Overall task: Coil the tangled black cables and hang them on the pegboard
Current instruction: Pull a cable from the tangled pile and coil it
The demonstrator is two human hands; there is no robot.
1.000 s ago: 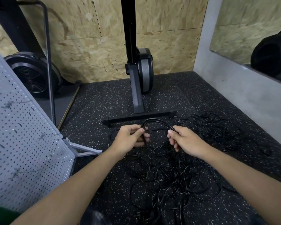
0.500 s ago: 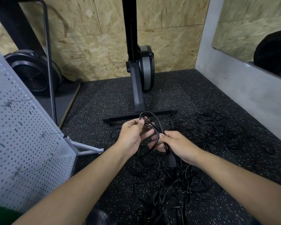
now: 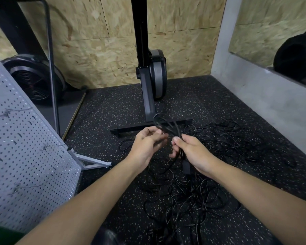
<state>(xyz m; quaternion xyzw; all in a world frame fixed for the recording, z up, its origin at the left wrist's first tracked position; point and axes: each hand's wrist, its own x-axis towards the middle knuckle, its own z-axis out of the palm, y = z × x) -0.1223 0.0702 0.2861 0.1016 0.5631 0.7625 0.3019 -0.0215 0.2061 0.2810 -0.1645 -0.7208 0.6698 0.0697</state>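
A tangle of thin black cables (image 3: 198,188) sprawls over the speckled rubber floor in front of me. My right hand (image 3: 193,152) grips a folded bundle of black cable (image 3: 166,126) whose loops stick up above the fist; a black plug (image 3: 186,167) hangs below it. My left hand (image 3: 147,145) is just left of the bundle, palm turned up and fingers loosely curled, fingertips near the loops; whether they hold a strand I cannot tell. The white pegboard (image 3: 25,156) leans at the left, with thin wire hooks (image 3: 51,146) on it.
A black exercise machine post (image 3: 148,96) with a flat floor bar (image 3: 131,128) stands just behind the hands. A black fan wheel (image 3: 34,80) and a thin metal frame (image 3: 52,68) are at the back left. A grey wall (image 3: 272,103) closes the right side.
The hands have come together and the cable arc stretched between them is now folded into upright loops held in my right hand. My left hand has loosened and turned palm up.
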